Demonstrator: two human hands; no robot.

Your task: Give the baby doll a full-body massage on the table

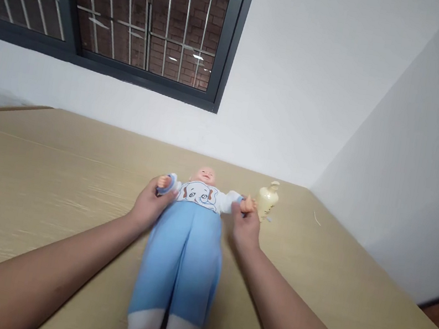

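A baby doll (pixel 181 253) lies on its back, its head toward the wall and its legs toward me. It wears blue trousers with white cuffs and a white top with an elephant face on the chest. My left hand (pixel 151 201) is closed around the doll's arm at the left, by the blue-edged sleeve cuff. At the other side, my right hand (pixel 246 225) grips the doll's other arm near its wrist. Both doll arms are spread outward, and the small doll hands stick out past my fingers. Just beyond my right hand stands a cream-coloured pump bottle (pixel 268 198).
The doll rests on a wide, tan, wood-patterned surface (pixel 74 179). Behind it rises a white wall (pixel 283 85) with a dark-framed, barred window (pixel 227 48). Another wall closes off the right side. A thin pale strand (pixel 317 219) lies on the right.
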